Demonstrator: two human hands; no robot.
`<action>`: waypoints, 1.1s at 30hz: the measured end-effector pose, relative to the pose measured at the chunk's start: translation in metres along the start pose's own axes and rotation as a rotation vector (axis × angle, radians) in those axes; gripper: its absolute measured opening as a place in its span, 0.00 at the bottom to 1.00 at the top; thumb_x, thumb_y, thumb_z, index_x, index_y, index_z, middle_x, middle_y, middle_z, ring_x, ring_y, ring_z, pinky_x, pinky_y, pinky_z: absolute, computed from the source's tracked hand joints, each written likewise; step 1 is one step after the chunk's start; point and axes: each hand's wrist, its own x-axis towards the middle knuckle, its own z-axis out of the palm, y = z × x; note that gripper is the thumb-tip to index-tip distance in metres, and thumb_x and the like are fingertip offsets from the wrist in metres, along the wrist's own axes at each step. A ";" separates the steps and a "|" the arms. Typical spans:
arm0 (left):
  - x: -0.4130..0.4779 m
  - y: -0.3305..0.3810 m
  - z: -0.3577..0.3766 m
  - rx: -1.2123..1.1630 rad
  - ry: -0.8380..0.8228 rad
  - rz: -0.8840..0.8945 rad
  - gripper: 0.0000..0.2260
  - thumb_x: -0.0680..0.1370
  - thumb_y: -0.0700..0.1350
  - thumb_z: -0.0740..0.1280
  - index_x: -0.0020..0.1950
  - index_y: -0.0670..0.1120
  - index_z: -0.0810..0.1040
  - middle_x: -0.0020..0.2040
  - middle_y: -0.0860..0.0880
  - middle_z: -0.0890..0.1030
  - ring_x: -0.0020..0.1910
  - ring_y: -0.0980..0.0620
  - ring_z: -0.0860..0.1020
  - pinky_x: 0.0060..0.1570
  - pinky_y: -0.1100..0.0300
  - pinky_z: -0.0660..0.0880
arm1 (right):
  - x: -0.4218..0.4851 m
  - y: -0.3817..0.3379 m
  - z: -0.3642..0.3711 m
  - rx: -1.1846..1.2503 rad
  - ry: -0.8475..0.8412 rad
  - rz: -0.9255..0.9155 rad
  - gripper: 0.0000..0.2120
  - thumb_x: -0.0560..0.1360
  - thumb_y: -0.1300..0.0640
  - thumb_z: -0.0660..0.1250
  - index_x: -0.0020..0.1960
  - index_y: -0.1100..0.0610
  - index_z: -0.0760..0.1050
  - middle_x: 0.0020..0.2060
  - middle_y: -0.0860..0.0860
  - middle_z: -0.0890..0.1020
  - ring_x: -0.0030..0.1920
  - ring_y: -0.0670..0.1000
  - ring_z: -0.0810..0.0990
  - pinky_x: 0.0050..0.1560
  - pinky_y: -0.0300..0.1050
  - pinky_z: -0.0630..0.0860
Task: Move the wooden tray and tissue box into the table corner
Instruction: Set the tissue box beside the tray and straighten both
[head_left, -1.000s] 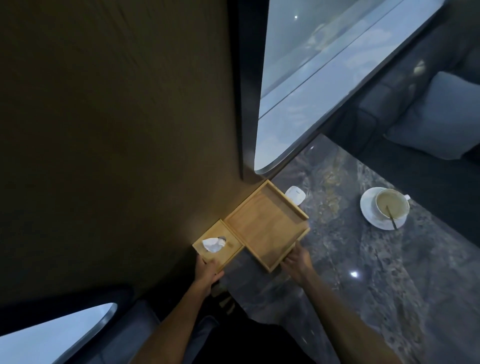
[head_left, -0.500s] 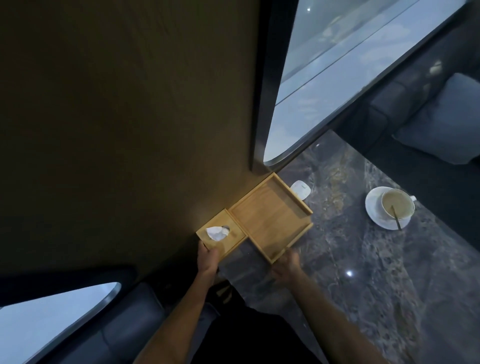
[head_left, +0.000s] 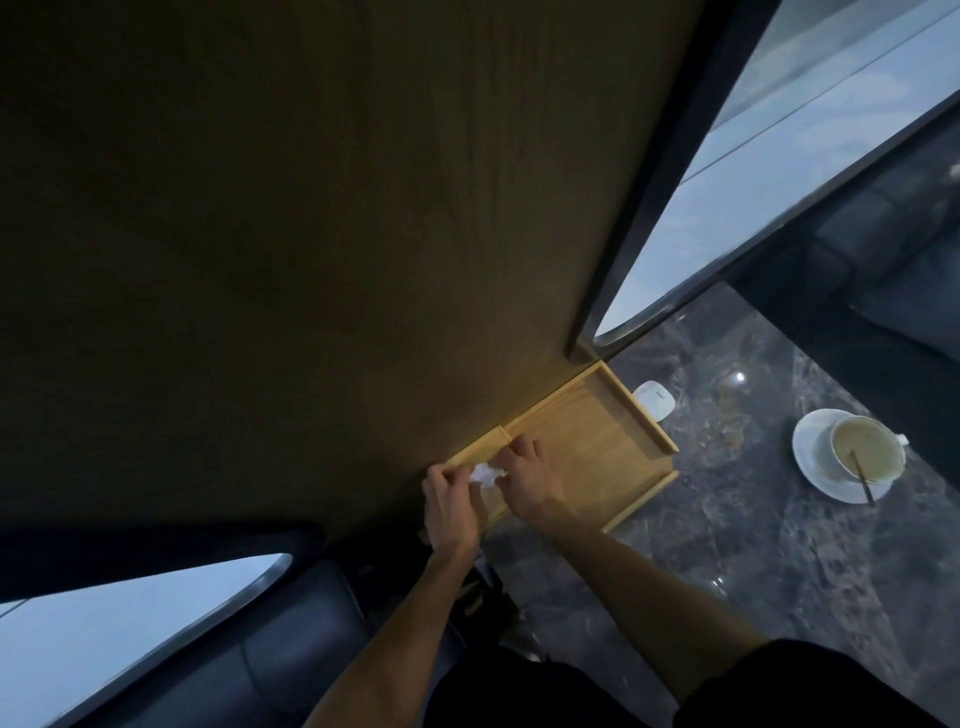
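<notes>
The wooden tray (head_left: 597, 441) lies flat against the brown wall (head_left: 311, 234), its far corner under the window frame. The wooden tissue box (head_left: 480, 451) sits against the tray's left side, also along the wall, and both hands mostly cover it. A white tissue (head_left: 485, 474) sticks up from the box top. My left hand (head_left: 448, 501) is at the box's near left edge, thumb and fingers closed at the tissue. My right hand (head_left: 530, 478) rests over the box's right half, fingers curled onto the tissue from the other side.
A small white device (head_left: 655, 401) lies on the dark marble table (head_left: 753, 545) just past the tray's far right rim. A white cup with a spoon on a saucer (head_left: 852, 457) stands to the right. Dark seats sit below and at far right.
My right hand left the tray's near edge and went left onto the tissue box. My left hand rose from the box's near side to the tissue. The view tilted closer.
</notes>
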 end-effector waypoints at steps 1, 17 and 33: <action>-0.001 0.000 -0.001 -0.017 0.008 0.001 0.18 0.77 0.45 0.67 0.66 0.53 0.74 0.65 0.49 0.68 0.60 0.52 0.69 0.57 0.62 0.72 | 0.002 0.000 0.000 0.001 0.012 -0.020 0.15 0.77 0.53 0.64 0.64 0.48 0.72 0.65 0.50 0.70 0.64 0.55 0.68 0.63 0.51 0.71; 0.016 -0.003 0.004 -0.764 0.144 -0.386 0.11 0.81 0.42 0.59 0.59 0.41 0.77 0.57 0.43 0.80 0.57 0.47 0.78 0.60 0.52 0.76 | 0.027 0.013 -0.011 0.561 -0.059 0.166 0.13 0.77 0.48 0.64 0.54 0.56 0.79 0.52 0.54 0.81 0.54 0.55 0.80 0.57 0.51 0.77; 0.009 0.006 0.017 -0.974 0.026 -0.643 0.25 0.73 0.44 0.69 0.68 0.44 0.66 0.62 0.45 0.70 0.58 0.44 0.74 0.62 0.45 0.75 | -0.024 0.026 -0.002 1.771 -0.019 0.898 0.19 0.79 0.42 0.56 0.62 0.54 0.68 0.60 0.61 0.75 0.62 0.61 0.75 0.64 0.56 0.74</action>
